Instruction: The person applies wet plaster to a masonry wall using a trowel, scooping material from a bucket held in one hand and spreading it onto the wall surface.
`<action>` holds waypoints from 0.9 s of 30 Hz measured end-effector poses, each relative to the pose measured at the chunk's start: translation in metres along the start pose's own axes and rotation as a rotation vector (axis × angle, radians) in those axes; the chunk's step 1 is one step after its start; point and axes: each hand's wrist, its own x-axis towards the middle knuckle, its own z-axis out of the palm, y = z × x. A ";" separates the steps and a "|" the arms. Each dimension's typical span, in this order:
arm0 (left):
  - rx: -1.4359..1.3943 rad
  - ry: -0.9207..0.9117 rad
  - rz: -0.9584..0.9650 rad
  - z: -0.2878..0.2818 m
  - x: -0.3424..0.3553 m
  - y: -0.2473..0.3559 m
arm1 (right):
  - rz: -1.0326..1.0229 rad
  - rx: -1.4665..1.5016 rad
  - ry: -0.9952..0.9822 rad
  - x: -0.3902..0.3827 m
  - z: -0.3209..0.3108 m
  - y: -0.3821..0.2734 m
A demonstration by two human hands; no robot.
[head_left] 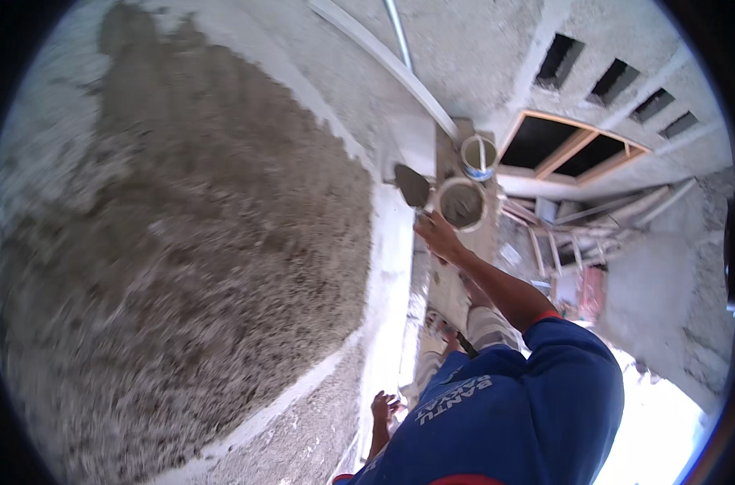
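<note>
My right hand point(439, 235) is closed around the handle of a trowel point(413, 187), out in front of me. The trowel's blade is grey-brown, and lies just left of a round bucket of wet grey mortar point(462, 203). Low on the left, beside the wall, my left hand point(382, 406) hangs with its fingers loosely bent and apart; I make out nothing held in it. Dark, rough, wet plaster point(222, 202) covers much of the wall on the left.
Both buckets stand on a narrow wooden plank point(456, 279) under me; the farther is a pail point(479, 158) with a handle. A pale pipe point(392, 65) runs above. To the right are a wooden window frame point(574, 145), vent slots and stacked lumber point(610, 218).
</note>
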 end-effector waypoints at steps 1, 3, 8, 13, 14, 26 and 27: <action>0.037 0.023 -0.029 0.001 -0.006 0.008 | 0.135 0.115 0.055 0.006 -0.026 0.063; 0.058 0.097 -0.103 -0.003 -0.013 0.013 | 0.157 0.028 0.153 0.016 -0.062 0.183; 0.157 0.206 -0.247 -0.015 -0.021 -0.011 | 0.379 -0.338 0.088 0.073 -0.122 0.320; 0.256 0.250 -0.456 0.013 -0.030 -0.025 | 0.397 -0.587 0.296 0.210 -0.159 0.382; 0.249 0.258 -0.505 0.015 -0.033 -0.028 | 0.421 -0.601 0.302 0.234 -0.162 0.401; 0.170 0.300 -0.583 0.015 -0.006 -0.083 | 0.355 0.046 0.199 0.342 -0.075 0.488; 0.177 0.296 -0.578 0.012 -0.002 -0.082 | 0.359 0.053 0.197 0.332 -0.074 0.488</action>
